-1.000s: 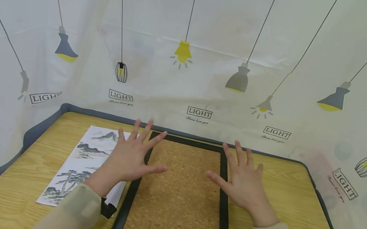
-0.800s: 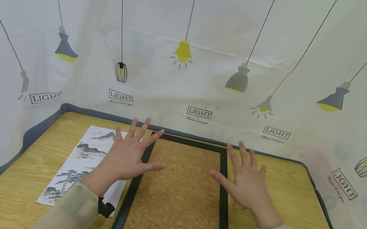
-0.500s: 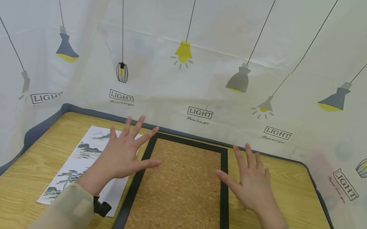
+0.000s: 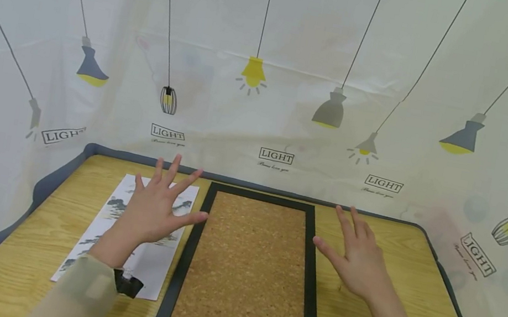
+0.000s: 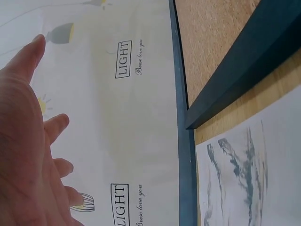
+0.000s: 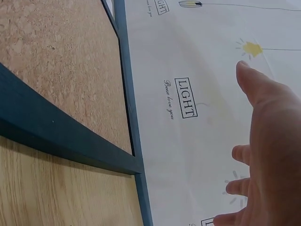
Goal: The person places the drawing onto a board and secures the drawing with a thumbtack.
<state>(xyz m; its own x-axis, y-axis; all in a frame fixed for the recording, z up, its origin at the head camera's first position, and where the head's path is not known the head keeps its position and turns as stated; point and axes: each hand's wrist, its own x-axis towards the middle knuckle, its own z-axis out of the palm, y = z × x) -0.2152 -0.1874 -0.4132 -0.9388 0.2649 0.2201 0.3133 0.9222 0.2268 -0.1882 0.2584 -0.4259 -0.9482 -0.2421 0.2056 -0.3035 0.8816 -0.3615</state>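
In the head view a cork board (image 4: 244, 275) with a black frame (image 4: 310, 302) lies lengthwise on the wooden table. To its left lies a white sheet (image 4: 149, 270) printed with an ink landscape of hills and trees. My left hand (image 4: 146, 213) hovers over that sheet with fingers spread, its thumb reaching toward the frame's left edge. On the other side my right hand (image 4: 360, 263) is raised above the table, fingers extended and thumb tip near the frame's right edge. Both hands hold nothing, and the wrist views show the palms with nothing in them.
A white curtain (image 4: 287, 108) printed with hanging lamps and "LIGHT" labels surrounds the wooden table (image 4: 395, 277) at the back and sides. A dark blue band (image 4: 128, 156) runs along the table's far edge. Black wrist cameras sit at both sleeves.
The hands have drawn apart: the left has moved left off the frame and over the printed sheet, the right has moved right past the frame's edge. Board and sheet have stayed put.
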